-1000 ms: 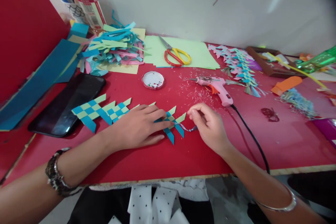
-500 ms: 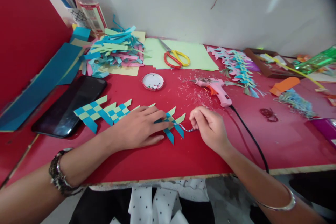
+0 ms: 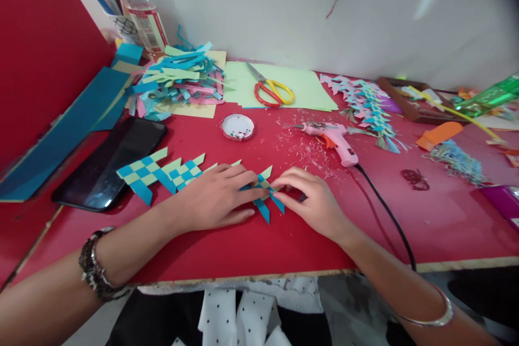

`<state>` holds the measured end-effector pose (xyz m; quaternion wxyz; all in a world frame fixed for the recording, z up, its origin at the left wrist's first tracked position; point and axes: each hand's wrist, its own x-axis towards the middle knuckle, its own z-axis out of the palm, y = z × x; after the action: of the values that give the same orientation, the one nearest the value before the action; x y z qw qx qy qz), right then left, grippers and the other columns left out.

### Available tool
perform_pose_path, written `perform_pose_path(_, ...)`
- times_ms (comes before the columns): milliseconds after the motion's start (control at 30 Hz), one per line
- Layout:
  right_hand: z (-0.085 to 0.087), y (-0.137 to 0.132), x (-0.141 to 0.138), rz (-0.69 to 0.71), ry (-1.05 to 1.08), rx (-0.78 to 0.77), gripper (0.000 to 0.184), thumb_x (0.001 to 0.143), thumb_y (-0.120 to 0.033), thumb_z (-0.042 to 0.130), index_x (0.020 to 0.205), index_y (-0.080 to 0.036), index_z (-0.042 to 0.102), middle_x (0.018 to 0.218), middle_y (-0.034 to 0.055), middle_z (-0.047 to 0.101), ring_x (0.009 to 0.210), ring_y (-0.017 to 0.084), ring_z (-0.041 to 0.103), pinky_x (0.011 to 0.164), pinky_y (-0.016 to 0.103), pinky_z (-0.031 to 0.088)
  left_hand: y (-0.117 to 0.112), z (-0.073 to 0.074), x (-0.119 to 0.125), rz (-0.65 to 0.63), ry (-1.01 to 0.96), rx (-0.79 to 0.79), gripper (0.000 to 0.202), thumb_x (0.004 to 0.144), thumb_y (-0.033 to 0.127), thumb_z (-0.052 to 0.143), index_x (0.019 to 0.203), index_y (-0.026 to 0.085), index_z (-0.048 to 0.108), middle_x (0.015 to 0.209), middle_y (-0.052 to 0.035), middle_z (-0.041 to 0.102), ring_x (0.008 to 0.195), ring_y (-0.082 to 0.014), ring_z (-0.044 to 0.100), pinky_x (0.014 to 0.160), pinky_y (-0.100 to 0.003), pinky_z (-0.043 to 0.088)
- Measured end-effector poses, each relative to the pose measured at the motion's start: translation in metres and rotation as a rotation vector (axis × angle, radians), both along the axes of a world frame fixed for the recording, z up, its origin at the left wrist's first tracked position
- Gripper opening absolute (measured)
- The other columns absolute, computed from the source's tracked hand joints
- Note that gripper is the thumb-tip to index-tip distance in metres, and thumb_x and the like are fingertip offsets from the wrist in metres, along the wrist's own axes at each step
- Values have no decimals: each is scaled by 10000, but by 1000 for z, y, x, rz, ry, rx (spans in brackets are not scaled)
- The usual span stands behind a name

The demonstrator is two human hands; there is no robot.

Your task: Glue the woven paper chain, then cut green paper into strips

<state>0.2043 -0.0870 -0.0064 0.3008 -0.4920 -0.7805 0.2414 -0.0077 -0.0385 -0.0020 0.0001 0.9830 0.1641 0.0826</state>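
A woven paper strip of blue and pale green checks [image 3: 141,173], with pointed fins along its edges, lies across the table. My left hand [image 3: 221,194] rests flat over its middle, fingers stretched to the right, hiding part of the weave. At the strip's right end, my right hand [image 3: 310,197] pinches with thumb and forefinger at a thin white and blue string [image 3: 271,190], mostly hidden by the fingertips. Beyond the right hand lies a pink glue gun [image 3: 330,136], its nozzle pointing left.
Scissors [image 3: 271,92] lie on pale green paper sheets [image 3: 239,78]. Nearby are a small white lid [image 3: 238,126], a black phone [image 3: 109,165] and a heap of paper strips [image 3: 182,78]. Finished woven pieces [image 3: 367,105] and a brown tray [image 3: 399,105] are at the back right.
My right hand has moved left to the strip's right end, its fist loosened into a pinch. The string that stretched between the hands is now mostly covered. My left hand has stayed put.
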Motion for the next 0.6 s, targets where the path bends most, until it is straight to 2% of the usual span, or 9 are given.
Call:
perform_pose_path(300, -1, 3, -3, -15, -47, -37, 76, 805, -182, 524, 792, -191, 599, 803, 20, 588, 736, 124, 549, 669, 244, 419, 0, 1, 0, -6, -8, 47, 326, 869, 358, 383, 1150, 242, 501, 1066, -74, 539, 941, -223, 495, 818, -364, 402)
perform_pose_path(600, -3, 3, -4, 24, -78, 29, 121, 832, -188, 482, 781, -176, 591, 787, 32, 589, 745, 130, 537, 671, 248, 412, 0, 1, 1, -7, 11, 37, 323, 869, 346, 385, 1156, 248, 496, 1066, -69, 538, 930, -220, 493, 816, -366, 400)
